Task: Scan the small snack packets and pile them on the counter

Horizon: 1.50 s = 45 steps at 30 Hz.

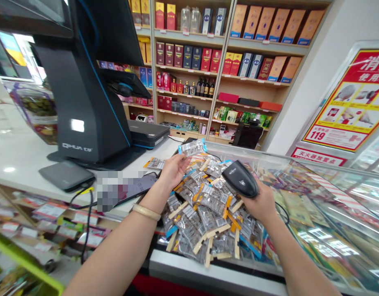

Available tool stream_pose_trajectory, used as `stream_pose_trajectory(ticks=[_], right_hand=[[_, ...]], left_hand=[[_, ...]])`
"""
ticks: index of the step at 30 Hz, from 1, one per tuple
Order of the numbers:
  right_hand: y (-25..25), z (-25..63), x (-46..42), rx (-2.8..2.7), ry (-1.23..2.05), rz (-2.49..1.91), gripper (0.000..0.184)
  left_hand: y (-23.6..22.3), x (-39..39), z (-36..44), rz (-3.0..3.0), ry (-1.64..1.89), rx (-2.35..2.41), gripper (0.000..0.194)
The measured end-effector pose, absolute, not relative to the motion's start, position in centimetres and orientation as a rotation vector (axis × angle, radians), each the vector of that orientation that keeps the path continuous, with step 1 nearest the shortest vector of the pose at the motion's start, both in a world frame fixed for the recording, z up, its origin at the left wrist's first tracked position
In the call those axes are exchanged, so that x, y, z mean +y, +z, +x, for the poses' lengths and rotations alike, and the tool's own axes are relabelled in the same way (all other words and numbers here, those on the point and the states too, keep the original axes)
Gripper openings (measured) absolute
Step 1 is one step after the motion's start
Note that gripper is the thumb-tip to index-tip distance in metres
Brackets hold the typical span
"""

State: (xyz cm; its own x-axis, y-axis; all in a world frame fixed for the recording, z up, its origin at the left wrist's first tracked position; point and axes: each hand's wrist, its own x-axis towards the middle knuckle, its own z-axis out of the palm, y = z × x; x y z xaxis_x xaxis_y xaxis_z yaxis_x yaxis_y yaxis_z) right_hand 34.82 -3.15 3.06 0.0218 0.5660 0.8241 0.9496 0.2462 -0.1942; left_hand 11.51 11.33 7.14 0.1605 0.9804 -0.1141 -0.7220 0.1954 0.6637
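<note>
Gripped in my right hand (263, 201) is a black handheld barcode scanner (240, 179), its head pointing left over a heap of small clear snack packets (204, 205). The packets have printed labels and blue, orange or cream edges; what is inside them is hard to make out. My left hand (176, 169), below a gold bracelet on the wrist, is closed on one blue-edged packet (193, 147) at the far side of the heap. Another orange-edged packet (155, 163) lies on the white counter just left of that hand.
A black point-of-sale terminal (84, 90) stands at the left, with a flat grey box (67, 176) and a phone (130, 191) before it. The heap rests on a glass display case (288, 181). Shelves of boxed bottles (189, 57) fill the back.
</note>
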Motion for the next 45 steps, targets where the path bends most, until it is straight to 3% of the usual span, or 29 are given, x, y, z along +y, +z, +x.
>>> stream_pose_trajectory(ticks=[11, 21, 23, 28, 33, 37, 45], right_hand=[[2.9, 35.0, -3.3, -1.685, -0.594, -1.393, 0.016], [2.6, 35.2, -3.2, -1.696, -0.604, -1.397, 0.02], [2.7, 35.1, -3.2, -1.692, -0.611, -1.388, 0.02], [3.0, 34.9, -3.2, -1.709, -0.611, -1.38, 0.015], [3.2, 34.7, -3.3, -1.714, -0.605, -1.37, 0.019], [3.2, 34.8, -3.3, -1.708, -0.592, -1.371, 0.019], [2.9, 34.8, -3.1, -1.676, -0.602, -1.389, 0.024]], left_hand=[[6.7, 12.5, 10.6, 0.01, 1.417, 0.414, 0.013], [6.2, 13.7, 9.1, -0.018, 1.48, 0.485, 0.034], [6.3, 13.4, 9.4, 0.056, 1.445, 0.485, 0.038], [5.7, 12.6, 10.5, 0.938, 1.318, 0.93, 0.013], [4.2, 12.8, 10.3, 1.921, 0.882, 1.38, 0.029], [4.1, 13.0, 9.7, 1.996, 0.707, 1.342, 0.035], [5.3, 12.3, 9.9, 1.462, 0.937, 1.1, 0.037]])
